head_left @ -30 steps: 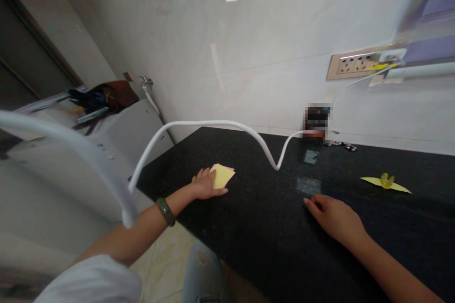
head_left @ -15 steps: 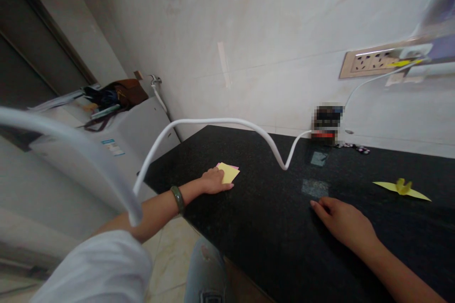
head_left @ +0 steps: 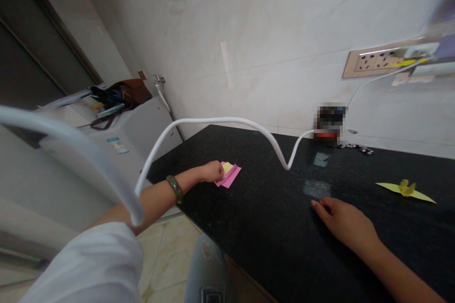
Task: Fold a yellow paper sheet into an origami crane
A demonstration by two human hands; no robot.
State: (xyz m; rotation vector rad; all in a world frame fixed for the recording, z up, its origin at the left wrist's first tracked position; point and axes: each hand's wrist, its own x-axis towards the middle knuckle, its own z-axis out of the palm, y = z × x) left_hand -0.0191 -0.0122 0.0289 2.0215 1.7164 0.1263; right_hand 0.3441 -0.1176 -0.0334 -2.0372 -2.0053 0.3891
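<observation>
At the far left part of the black counter, my left hand [head_left: 212, 171] is closed in a pinch at the left edge of some square coloured papers. A pink paper [head_left: 232, 178] lies flat there, with a raised pink fold above it. A bit of yellow paper [head_left: 228, 167] shows behind that fold; which sheet my fingertips grip is partly hidden. My right hand [head_left: 341, 220] rests curled on the counter, thumb pointing left, with nothing visible in it. To its upper right lies a yellow folded paper piece [head_left: 406, 188] with long pointed ends and a raised middle.
A white bendy tube [head_left: 227, 120] arches across the view in front of the counter [head_left: 263, 208]. A blurred-out dark box [head_left: 330, 123] stands by the wall, with a beaded string [head_left: 359, 149] beside it. Wall sockets [head_left: 377, 60] hold plugs. A brown bag [head_left: 135, 91] sits on a white appliance [head_left: 142, 128].
My left hand has gone from lying flat over the yellow paper to pinching at the papers' left edge. More pink paper now shows, partly raised. My right hand stays in place.
</observation>
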